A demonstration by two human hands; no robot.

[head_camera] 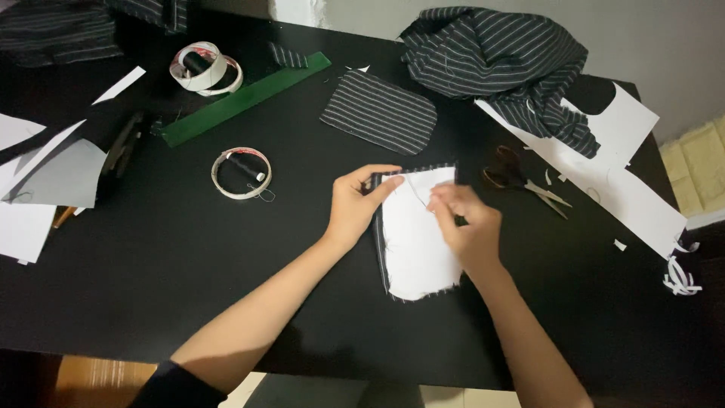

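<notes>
Pocket piece (415, 242) flat at the middle of the black table (189, 249), white lining up.
Left hand (355, 204) pinching its top-left corner; right hand (468, 227) pinching something small (too blurred to name). Probably light and limp; best held by the edges.

Bare table (189, 272) lies open to your left and front. Scissors (525, 177) sit just right of your right hand (468, 227); tape roll (242, 172) left; striped patch (379, 112) beyond.
</notes>
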